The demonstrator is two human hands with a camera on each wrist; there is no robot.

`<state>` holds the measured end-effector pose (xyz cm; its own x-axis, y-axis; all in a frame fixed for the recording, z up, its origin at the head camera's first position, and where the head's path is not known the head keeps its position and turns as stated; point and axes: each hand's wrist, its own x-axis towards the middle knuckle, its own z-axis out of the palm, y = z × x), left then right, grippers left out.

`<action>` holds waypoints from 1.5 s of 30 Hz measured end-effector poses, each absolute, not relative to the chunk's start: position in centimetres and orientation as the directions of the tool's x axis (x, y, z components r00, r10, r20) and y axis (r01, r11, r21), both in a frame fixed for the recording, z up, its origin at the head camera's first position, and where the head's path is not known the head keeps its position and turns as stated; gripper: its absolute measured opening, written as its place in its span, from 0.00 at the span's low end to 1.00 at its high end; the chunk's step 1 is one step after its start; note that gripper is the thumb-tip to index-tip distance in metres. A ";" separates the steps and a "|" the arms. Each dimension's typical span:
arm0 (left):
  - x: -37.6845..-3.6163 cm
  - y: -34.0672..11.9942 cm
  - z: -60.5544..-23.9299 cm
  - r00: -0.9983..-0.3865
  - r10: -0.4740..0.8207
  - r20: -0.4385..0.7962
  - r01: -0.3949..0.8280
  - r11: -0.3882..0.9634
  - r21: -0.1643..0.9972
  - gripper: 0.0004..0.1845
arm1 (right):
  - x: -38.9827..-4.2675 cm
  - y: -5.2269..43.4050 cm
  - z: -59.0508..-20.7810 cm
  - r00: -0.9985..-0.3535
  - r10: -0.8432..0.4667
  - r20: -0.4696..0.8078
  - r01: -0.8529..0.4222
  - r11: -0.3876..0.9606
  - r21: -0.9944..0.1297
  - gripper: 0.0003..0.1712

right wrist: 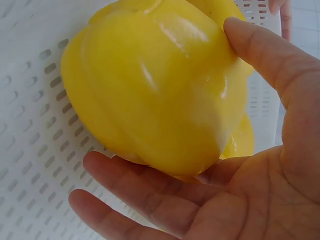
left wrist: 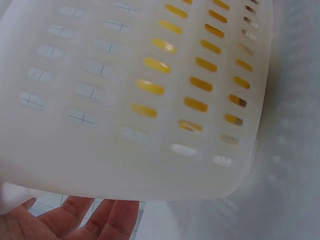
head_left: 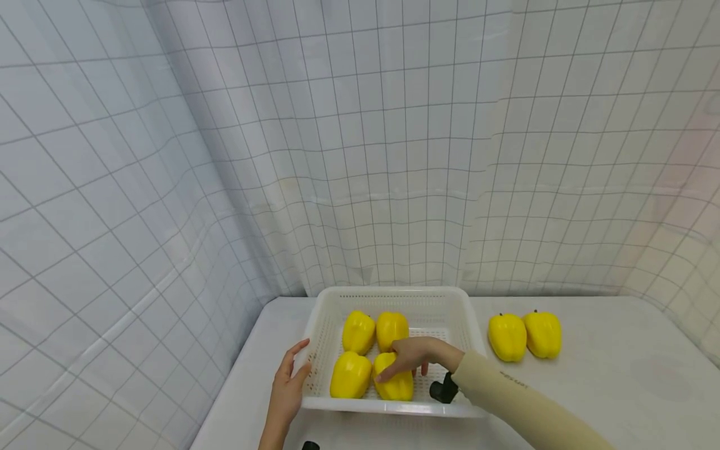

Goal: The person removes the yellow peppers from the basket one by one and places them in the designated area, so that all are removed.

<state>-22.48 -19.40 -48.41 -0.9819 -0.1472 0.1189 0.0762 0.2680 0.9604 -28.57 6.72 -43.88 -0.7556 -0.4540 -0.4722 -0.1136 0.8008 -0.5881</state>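
In the head view a white plastic basket (head_left: pixel 394 406) holds several yellow bell peppers, set in two rows toward its left half. My right hand (head_left: pixel 413 353) reaches in and grips the front right yellow bell pepper (head_left: pixel 396 385). Seen from the right wrist, the thumb lies against one side of this pepper (right wrist: pixel 155 90) and the fingers (right wrist: pixel 145 195) pass under it. My left hand (head_left: pixel 288 387) is at the basket's left side, fingers loosely bent. The left wrist view shows its fingers (left wrist: pixel 100 217) by the rim; whether they touch it I cannot tell.
Two more yellow bell peppers, a nearer one (head_left: pixel 507 337) and its neighbor (head_left: pixel 543 334), stand on the white table (head_left: pixel 607 387) right of the basket. A black device (head_left: pixel 444 389) sits by the right wrist. White gridded curtains (head_left: pixel 388 156) enclose the back and sides.
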 end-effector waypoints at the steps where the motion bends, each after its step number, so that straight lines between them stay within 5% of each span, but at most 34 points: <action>1: -22.5 -19.4 -48.4 -0.982 -0.147 0.117 0.075 0.265 0.961 0.24 | -28.6 6.8 -44.0 -0.756 -0.455 -0.471 -0.115 0.800 -0.589 0.42; 45: -22.4 -19.3 -48.3 -0.984 -0.141 0.112 0.075 0.249 0.966 0.23 | -29.2 9.7 -42.4 -0.792 -0.499 -0.350 -0.124 0.695 -0.709 0.37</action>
<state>-22.41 -19.33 -48.33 -0.9836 -0.1411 0.1124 0.0746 0.2494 0.9655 -29.22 9.68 -42.40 -0.7923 -0.4995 -0.3504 -0.1244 0.6945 -0.7086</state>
